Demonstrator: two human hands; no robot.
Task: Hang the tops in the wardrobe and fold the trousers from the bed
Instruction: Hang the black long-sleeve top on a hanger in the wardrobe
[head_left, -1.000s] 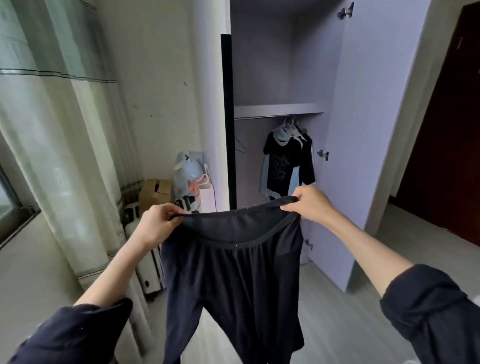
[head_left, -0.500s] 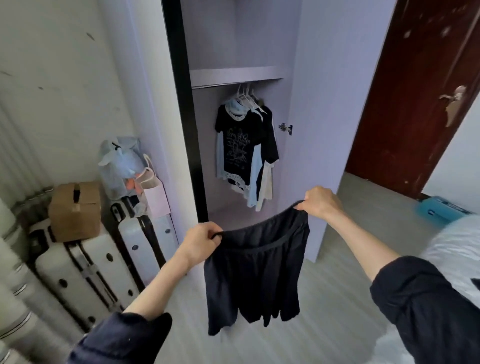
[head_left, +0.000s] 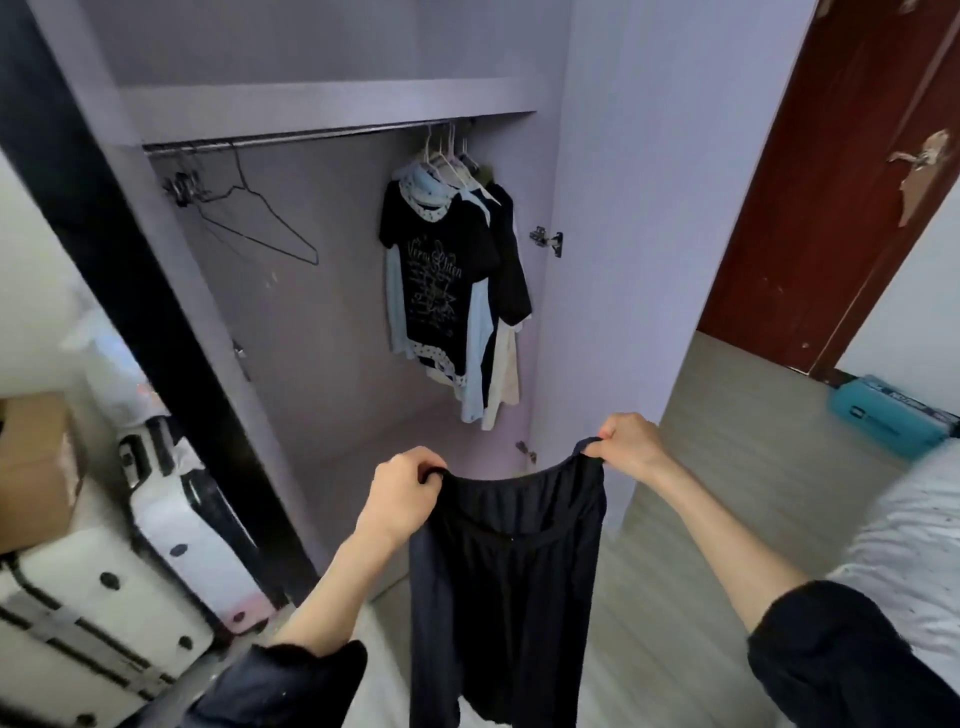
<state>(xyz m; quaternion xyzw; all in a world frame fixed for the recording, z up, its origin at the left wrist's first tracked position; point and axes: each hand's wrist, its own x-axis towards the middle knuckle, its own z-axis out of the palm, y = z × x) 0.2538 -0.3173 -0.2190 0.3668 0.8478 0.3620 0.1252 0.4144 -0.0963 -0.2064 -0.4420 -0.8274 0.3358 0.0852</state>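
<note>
head view, both hands grip black trousers (head_left: 506, 561), open lilac wardrobe (head_left: 618, 208), grey floor (head_left: 727, 457)

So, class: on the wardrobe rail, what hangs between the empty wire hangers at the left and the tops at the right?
Nothing: in the head view the rail runs bare between the wire hangers and the tops.

Trousers (head_left: 506, 561): dark matt cloth. Wardrobe (head_left: 613, 208): smooth matt lilac panels. Rail (head_left: 311, 136) and empty hanger (head_left: 260, 218): thin metal. Suitcase (head_left: 93, 613): glossy white hard plastic. Door (head_left: 831, 208): chipped reddish-brown wood.
</note>
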